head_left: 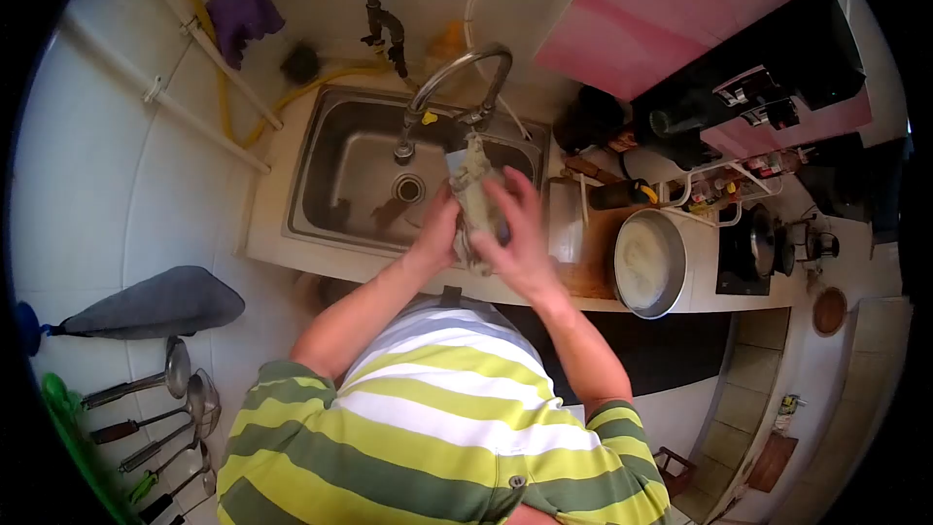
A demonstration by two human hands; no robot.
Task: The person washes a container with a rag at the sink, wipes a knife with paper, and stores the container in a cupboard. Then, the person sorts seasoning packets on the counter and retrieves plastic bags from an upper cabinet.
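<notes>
One pale, bunched cloth (473, 196) is gathered between the left hand (440, 230) and the right hand (521, 236), in front of the tap (493, 51) and over the front part of the metal sink (330, 160). The left grip is closed around the cloth's left side. The right grip is partly curled, its fingers and thumb against the cloth's right side; this hand is blurred, so I cannot tell how tightly it presses. Folds of the cloth show above and below the hands. Whether something is wrapped inside cannot be told.

The tap arches over the sink, its spout above the larger basin, close to the round drain (408, 189). The sink is set into a light tabletop (266, 224). To the right of the hands, near the front edge, stands a round metal bowl (679, 273) with something whitish in it; what it is, I cannot tell.

On the left, a purple rag (243, 24) hangs near a yellow hose (224, 97). Lower down hang a grey cloth bundle (155, 303) and several ladles (177, 369). The person wears a striped shirt (437, 433).
</notes>
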